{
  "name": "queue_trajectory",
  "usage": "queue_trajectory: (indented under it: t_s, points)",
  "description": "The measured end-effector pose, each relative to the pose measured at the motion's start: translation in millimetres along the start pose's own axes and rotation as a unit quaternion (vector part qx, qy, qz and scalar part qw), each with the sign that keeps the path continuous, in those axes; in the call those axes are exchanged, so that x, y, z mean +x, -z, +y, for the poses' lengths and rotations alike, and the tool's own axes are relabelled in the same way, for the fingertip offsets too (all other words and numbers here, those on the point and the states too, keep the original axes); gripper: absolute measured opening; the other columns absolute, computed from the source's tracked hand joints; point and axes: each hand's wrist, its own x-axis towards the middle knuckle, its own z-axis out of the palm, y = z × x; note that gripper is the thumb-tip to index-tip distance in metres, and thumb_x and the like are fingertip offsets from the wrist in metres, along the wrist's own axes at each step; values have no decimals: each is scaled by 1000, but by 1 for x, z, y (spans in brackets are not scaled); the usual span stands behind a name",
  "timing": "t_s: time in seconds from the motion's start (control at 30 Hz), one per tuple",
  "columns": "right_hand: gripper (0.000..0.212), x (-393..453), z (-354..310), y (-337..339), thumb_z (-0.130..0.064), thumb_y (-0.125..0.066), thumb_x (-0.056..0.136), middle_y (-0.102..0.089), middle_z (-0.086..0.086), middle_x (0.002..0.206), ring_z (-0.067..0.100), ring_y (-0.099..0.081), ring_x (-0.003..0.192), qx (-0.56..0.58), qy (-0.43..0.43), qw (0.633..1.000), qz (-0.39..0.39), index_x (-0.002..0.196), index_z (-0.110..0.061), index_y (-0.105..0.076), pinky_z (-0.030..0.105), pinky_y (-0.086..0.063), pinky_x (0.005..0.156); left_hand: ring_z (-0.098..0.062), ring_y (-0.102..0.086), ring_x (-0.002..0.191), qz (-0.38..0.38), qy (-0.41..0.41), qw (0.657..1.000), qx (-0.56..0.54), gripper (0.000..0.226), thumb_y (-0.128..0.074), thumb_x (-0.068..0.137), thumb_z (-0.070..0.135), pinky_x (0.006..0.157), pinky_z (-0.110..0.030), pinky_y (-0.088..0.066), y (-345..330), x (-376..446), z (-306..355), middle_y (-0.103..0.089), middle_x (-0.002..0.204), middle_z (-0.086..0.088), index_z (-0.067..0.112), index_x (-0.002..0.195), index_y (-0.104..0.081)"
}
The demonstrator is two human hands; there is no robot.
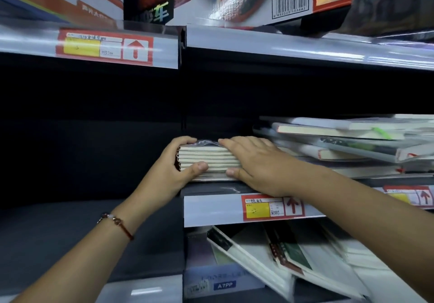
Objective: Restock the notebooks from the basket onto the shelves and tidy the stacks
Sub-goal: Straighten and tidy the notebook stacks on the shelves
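A small stack of several thin notebooks point(207, 159), page edges toward me and wrapped in clear plastic, sits at the left end of the middle shelf point(211, 211). My left hand point(175, 164) grips the stack's left end, fingers over the top and thumb on the front edge. My right hand point(256, 164) holds the right part of the stack, fingers lying across its top and thumb against the front lower edge. To the right lies an untidy, slanting pile of wrapped notebooks point(352, 143).
Boxed toys point(234, 0) stand on the upper shelf with a red and yellow price tag point(105, 47) below. Leaning notebooks point(281, 262) fill the shelf underneath. A dark shelf bay point(89, 126) opens to the left. No basket is in view.
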Motion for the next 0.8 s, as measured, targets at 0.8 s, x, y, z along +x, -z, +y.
queue_trajectory:
  t_s: [0.8]
  points:
    - [73, -18, -10, 10, -42, -68, 89, -50, 2, 136, 25, -44, 125, -88, -104, 988, 71, 151, -28, -32, 40, -47, 97, 18, -53, 103, -7, 42, 993, 109, 70, -77, 77, 52, 87, -12, -43, 9, -9, 15, -54, 115, 36, 52, 136, -40]
